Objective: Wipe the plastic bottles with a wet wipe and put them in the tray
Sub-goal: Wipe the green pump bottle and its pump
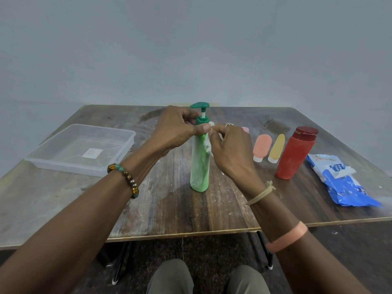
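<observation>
**Green pump bottle held upright on the table, both hands closed at its neck.**

Well to the left of the grip, a clear plastic tray [42, 164] lay on the wooden table [148, 209], apart from every bottle. The left hand [176, 130] had its fingers curled round the neck of the green pump bottle [199, 170] just under the pump head, with the thumb across the front. Below the grip, the bottle's base stood on the table. The right hand [231, 149] met the left thumb and pinched a crumpled white wet wipe [207, 145] against the bottle's shoulder. To the right of the grip lay a pink tube [262, 147] and a yellow tube [275, 149] side by side, white caps toward the person. Next stood an upright red bottle [294, 153], and farthest right lay a blue wipe packet [343, 183].
</observation>
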{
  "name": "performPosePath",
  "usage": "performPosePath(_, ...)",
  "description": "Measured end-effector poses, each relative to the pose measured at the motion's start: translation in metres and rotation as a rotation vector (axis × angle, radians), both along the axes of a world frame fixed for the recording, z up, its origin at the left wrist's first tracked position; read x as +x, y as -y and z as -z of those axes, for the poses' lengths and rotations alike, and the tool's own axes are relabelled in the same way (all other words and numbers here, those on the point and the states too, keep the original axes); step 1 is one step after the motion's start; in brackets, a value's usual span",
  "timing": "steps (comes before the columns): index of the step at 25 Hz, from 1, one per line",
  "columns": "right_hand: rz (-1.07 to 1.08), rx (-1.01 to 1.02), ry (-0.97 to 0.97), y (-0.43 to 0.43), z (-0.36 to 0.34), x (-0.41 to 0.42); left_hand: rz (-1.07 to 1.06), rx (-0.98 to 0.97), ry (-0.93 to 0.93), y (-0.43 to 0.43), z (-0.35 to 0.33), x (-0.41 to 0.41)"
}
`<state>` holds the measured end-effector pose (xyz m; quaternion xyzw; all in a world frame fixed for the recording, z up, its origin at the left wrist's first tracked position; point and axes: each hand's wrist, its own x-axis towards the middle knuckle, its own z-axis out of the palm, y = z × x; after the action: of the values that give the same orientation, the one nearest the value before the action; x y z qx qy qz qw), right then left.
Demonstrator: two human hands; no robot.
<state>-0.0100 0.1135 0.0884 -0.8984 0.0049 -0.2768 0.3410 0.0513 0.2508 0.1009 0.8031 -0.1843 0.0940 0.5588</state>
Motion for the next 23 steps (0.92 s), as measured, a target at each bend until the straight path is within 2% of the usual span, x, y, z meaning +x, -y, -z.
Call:
performPosePath(1, -0.041, 0.000, -0.012, 0.002, 0.002, -0.006, -0.004, -0.010, -0.002, -0.002, 0.000, -0.001)
performPosePath(3, -0.103, 0.176, -0.071, 0.013, 0.002, -0.015, -0.017, 0.022, -0.006, -0.004, 0.000, 0.001)
performPosePath(5, -0.054, 0.357, -0.049, 0.023, 0.001, -0.008, -0.059, 0.101, 0.011, -0.004, 0.001, 0.003)
performPosePath(6, -0.019, 0.362, -0.027, 0.022, 0.001, -0.003, -0.050, 0.115, 0.022, -0.002, 0.001, 0.004)
performPosePath(11, -0.031, 0.164, 0.015, 0.006, 0.016, 0.000, -0.018, 0.043, 0.055, -0.001, 0.003, 0.001)
performPosePath(14, -0.071, 0.253, 0.018, 0.009, 0.013, 0.005, -0.035, 0.032, 0.058, -0.007, 0.003, 0.004)
performPosePath(17, -0.034, 0.151, 0.067, 0.007, 0.013, 0.008, 0.007, 0.166, 0.088, -0.005, 0.002, 0.005)
performPosePath(19, -0.008, 0.071, 0.069, 0.010, 0.009, 0.012, 0.110, 0.253, 0.041, -0.010, -0.005, 0.006)
performPosePath(21, 0.017, -0.008, 0.055, 0.012, 0.005, 0.018, 0.177, 0.291, -0.035, -0.018, -0.011, 0.011)
performPosePath(23, 0.038, -0.107, 0.058, 0.005, 0.003, 0.019, 0.169, 0.296, -0.035, -0.021, -0.010, 0.016)
